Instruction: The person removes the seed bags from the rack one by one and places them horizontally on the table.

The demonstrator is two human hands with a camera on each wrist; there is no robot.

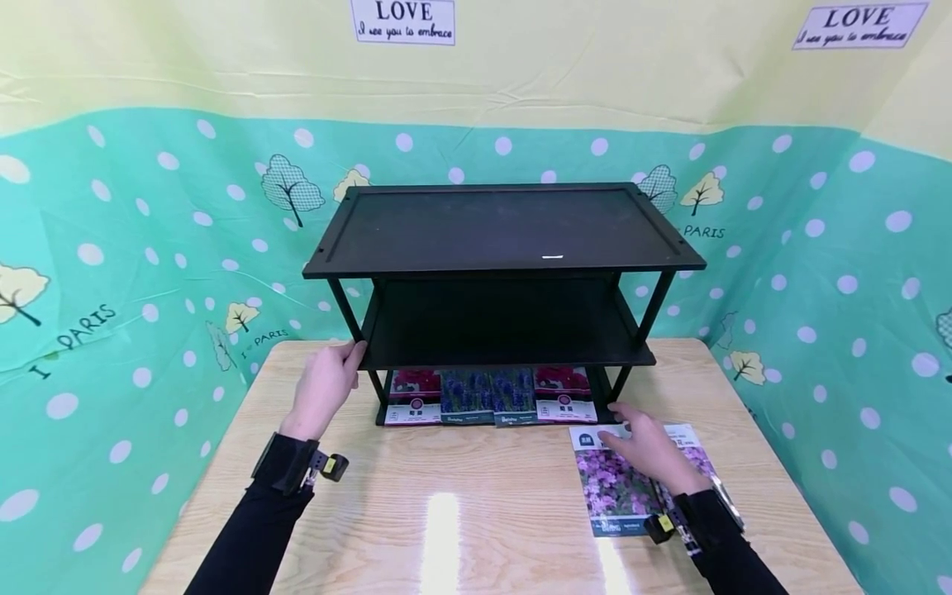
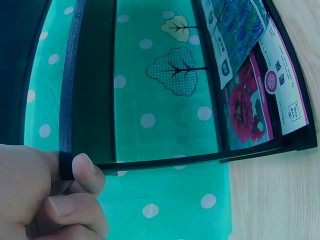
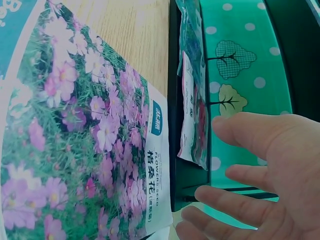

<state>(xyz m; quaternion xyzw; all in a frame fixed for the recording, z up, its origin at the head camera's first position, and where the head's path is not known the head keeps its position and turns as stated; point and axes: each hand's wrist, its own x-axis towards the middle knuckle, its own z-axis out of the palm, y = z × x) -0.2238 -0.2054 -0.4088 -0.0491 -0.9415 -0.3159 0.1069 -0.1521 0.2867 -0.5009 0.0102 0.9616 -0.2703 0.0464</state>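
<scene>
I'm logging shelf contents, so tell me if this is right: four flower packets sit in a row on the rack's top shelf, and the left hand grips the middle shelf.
"Top" is wrong: the head view shows the four flower packets in a row on the bottom shelf. The left hand does grip the middle shelf.

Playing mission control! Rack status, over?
Left grip holding middle shelf by corner. Right grip near bottom shelf, contact unclear. Black rack upright. Possibly in the way: purple-flower packet, partly beneath right grip.
</scene>
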